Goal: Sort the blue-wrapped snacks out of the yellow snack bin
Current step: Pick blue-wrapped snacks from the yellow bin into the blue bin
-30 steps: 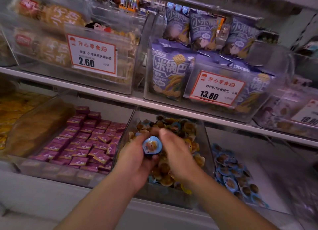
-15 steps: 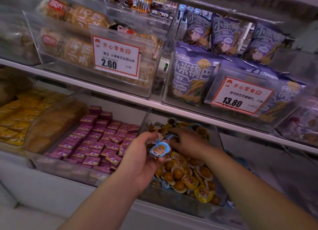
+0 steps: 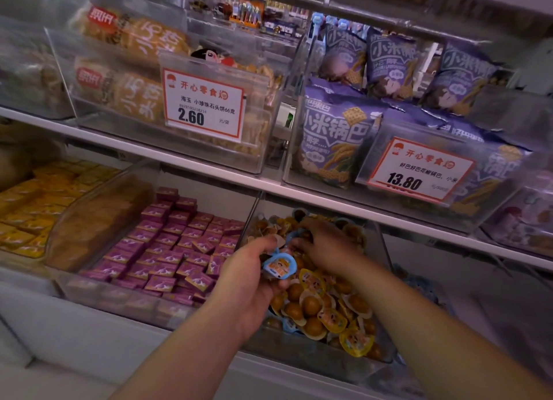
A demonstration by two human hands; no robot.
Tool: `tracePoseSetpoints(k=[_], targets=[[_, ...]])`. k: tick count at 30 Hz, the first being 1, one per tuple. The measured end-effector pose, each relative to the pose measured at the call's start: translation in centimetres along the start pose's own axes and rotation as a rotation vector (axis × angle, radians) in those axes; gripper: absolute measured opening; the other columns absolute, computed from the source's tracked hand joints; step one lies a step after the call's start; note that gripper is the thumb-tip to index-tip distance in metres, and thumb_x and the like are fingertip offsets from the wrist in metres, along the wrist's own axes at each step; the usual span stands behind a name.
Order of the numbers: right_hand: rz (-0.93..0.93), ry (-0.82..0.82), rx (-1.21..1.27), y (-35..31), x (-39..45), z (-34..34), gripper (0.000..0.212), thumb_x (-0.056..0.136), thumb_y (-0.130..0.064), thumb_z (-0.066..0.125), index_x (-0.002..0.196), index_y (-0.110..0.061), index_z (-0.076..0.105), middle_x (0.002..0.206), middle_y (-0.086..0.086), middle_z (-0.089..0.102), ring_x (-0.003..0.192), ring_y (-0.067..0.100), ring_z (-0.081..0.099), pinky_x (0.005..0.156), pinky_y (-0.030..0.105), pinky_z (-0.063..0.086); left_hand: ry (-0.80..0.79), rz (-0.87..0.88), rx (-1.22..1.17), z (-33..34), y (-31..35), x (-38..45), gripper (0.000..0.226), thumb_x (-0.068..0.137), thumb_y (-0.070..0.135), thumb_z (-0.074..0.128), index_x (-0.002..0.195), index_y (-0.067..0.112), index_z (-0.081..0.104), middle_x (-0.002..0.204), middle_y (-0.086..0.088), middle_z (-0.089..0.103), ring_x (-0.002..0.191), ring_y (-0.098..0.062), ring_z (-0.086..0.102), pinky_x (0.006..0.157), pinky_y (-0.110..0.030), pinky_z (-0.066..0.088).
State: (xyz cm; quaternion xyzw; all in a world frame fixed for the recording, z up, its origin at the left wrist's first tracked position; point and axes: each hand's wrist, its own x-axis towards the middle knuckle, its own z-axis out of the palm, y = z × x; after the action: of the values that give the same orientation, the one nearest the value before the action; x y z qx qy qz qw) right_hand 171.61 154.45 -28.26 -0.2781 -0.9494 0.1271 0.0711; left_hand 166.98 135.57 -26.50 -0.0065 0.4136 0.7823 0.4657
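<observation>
The left hand [image 3: 254,283] is clamped on a blue snack [image 3: 279,266] over the bin [image 3: 314,351], at about 6 o'clock in view. The right hand [image 3: 324,245] digs in the pile at 1 o'clock from it, fingers curled among the cups; whether it pinches one I cannot tell. This looks like mid-sort picking. More blue snacks lie at the bin's near edge, and the next move calls for pulling them out without spilling yellow ones.

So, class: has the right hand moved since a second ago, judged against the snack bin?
Yes. The right hand has gone from beside the held blue-wrapped snack deeper toward the back of the yellow snack bin.
</observation>
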Motion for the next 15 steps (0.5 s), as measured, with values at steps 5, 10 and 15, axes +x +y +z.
tracePoseSetpoints(k=[5,10,15], targets=[[0.179,0.233,0.262,0.5,-2.3,-1.8,0.030,0.098,-0.032,0.058,0.123,-0.016,0.061,0.119,0.006,0.062,0.111,0.023,0.058,0.089,0.027,0.043,-0.050,0.035,0.005,-0.2,-0.4,0.2,0.023,0.089,0.003,0.061,0.112,0.001,0.063,0.100,-0.020,0.065,0.071,-0.024,0.067,0.049,-0.027,0.052],[0.132,0.193,0.663,-1.5,-7.9,-2.4,0.011,0.093,-0.028,0.066,0.098,-0.019,0.068,0.088,-0.008,0.070,0.078,0.000,0.063,0.070,0.017,0.048,-0.084,0.108,0.034,0.1,-0.9,0.7,0.023,0.090,0.015,0.066,0.112,0.010,0.063,0.102,-0.018,0.070,0.078,-0.024,0.072,0.060,-0.034,0.057],[0.147,0.232,0.875,-3.9,-10.2,-2.1,0.012,0.097,-0.021,0.060,0.103,-0.021,0.070,0.094,-0.003,0.074,0.089,0.006,0.070,0.076,0.019,0.055,-0.046,0.411,0.379,0.9,-2.9,0.5,0.022,0.093,0.019,0.067,0.113,0.028,0.064,0.105,-0.007,0.073,0.087,-0.019,0.074,0.062,-0.029,0.057]])
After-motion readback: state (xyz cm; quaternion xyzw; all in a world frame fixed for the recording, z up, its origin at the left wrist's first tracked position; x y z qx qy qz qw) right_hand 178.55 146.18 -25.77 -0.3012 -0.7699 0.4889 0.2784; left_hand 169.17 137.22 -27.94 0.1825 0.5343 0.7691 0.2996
